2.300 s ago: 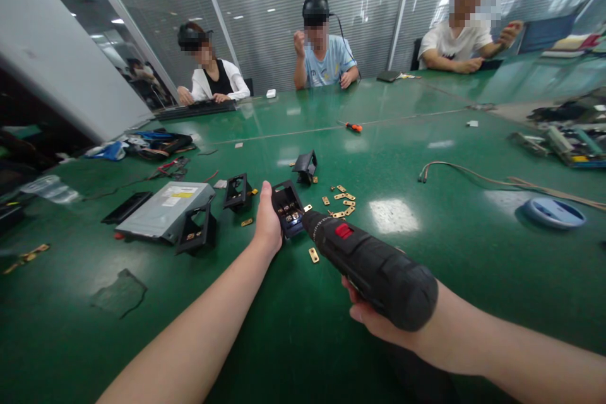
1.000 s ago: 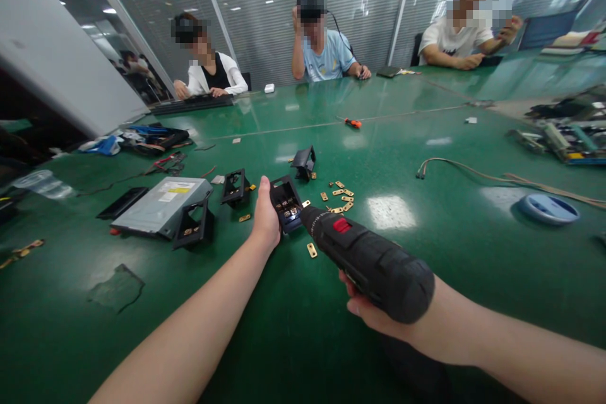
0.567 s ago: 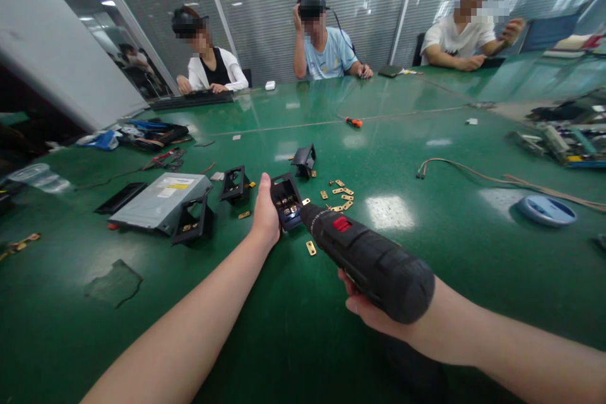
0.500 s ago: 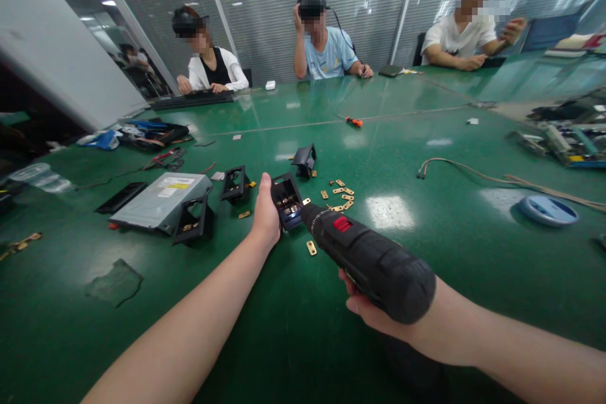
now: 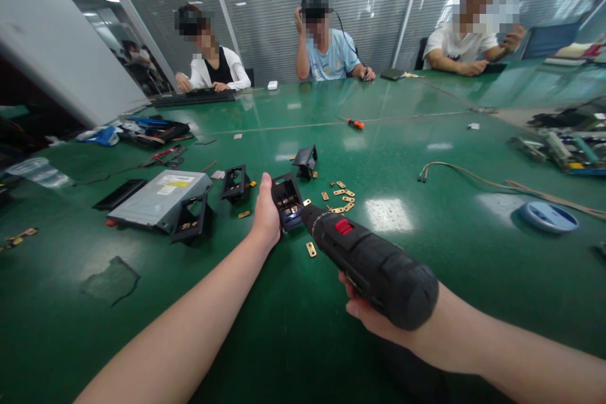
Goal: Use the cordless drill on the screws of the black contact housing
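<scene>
My left hand (image 5: pixel 266 218) grips a small black plastic housing (image 5: pixel 286 201) with brass contacts inside, tilted up off the green table (image 5: pixel 293 328). My right hand (image 5: pixel 367 315) is wrapped round a black electric screwdriver (image 5: pixel 374 265) with a red switch. Its tip sits inside the housing. Several small brass plates (image 5: pixel 341 199) lie just beyond the housing, and one (image 5: pixel 311 249) lies under the screwdriver.
Three more black housings (image 5: pixel 192 219) (image 5: pixel 235 182) (image 5: pixel 305 160) and a grey drive unit (image 5: pixel 158 198) lie to the left and ahead. An orange-handled screwdriver (image 5: pixel 355 124), a cable (image 5: pixel 473 175) and a blue round lid (image 5: pixel 546 216) lie further off. Three people sit at the far edge.
Both hands, the housing and the screwdriver stay as they were. The person in the blue shirt has raised a hand to the headset. The view shifts slightly.
</scene>
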A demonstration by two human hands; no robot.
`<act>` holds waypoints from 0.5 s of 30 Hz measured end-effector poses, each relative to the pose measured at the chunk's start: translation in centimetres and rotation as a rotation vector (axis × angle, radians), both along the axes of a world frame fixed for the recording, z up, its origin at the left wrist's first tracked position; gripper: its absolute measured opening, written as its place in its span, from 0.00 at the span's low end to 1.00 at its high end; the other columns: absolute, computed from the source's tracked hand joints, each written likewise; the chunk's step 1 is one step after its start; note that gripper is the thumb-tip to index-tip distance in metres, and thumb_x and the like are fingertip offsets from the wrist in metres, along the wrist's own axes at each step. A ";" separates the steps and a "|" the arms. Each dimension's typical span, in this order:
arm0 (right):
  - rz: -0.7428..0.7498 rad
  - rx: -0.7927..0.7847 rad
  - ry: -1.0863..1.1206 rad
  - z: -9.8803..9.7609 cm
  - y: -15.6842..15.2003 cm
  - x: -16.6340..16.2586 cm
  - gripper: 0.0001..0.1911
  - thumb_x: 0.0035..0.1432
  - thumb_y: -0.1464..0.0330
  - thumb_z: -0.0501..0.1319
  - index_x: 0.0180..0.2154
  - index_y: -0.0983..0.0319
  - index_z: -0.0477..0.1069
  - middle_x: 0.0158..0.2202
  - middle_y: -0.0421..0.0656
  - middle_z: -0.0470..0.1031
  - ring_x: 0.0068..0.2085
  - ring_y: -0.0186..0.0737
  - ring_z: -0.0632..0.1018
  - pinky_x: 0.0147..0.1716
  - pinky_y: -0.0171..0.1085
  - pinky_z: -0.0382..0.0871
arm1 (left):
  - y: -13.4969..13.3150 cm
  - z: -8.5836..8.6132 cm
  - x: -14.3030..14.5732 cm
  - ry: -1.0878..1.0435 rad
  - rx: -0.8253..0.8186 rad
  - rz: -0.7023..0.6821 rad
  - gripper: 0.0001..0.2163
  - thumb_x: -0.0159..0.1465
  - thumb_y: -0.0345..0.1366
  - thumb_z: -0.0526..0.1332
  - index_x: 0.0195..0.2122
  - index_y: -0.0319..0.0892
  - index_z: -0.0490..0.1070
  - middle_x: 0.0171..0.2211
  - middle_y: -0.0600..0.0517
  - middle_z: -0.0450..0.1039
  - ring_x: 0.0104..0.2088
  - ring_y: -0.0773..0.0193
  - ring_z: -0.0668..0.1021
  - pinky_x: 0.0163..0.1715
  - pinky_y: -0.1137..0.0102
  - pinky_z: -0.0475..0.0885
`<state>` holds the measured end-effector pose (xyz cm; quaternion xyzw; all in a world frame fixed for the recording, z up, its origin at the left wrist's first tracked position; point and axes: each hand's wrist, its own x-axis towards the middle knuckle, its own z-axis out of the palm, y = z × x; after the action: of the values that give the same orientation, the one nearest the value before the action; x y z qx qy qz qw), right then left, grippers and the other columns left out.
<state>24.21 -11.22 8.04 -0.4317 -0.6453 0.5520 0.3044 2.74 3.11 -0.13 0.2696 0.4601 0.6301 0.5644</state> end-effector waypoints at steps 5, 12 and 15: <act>-0.004 0.091 -0.097 -1.3 -0.2 0.5 0.13 0.52 0.67 0.67 0.42 0.57 0.74 0.35 0.42 0.81 0.35 0.44 0.83 0.41 0.43 0.84 | 0.1 -0.1 0.0 -0.003 -0.004 -0.001 0.27 0.67 0.65 0.60 0.39 0.42 0.78 0.32 0.45 0.83 0.36 0.50 0.87 0.38 0.61 0.83; 0.054 0.260 -0.055 -1.7 1.0 1.6 0.31 0.54 0.66 0.70 0.61 0.54 0.74 0.39 0.43 0.82 0.41 0.48 0.84 0.47 0.44 0.84 | 0.2 -0.3 0.1 -0.028 -0.005 0.025 0.27 0.65 0.65 0.63 0.40 0.43 0.77 0.34 0.46 0.83 0.36 0.52 0.86 0.39 0.62 0.82; 0.062 0.223 -0.044 -1.1 1.6 1.8 0.30 0.56 0.66 0.69 0.61 0.53 0.75 0.42 0.44 0.83 0.43 0.48 0.85 0.46 0.44 0.85 | 0.2 -0.4 0.1 -0.021 0.000 0.041 0.26 0.65 0.65 0.63 0.41 0.44 0.77 0.35 0.46 0.83 0.38 0.52 0.86 0.39 0.61 0.82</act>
<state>26.02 -9.63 6.95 -0.3869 -0.7222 0.4762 0.3193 2.83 3.32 -0.50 0.2533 0.4595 0.6442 0.5564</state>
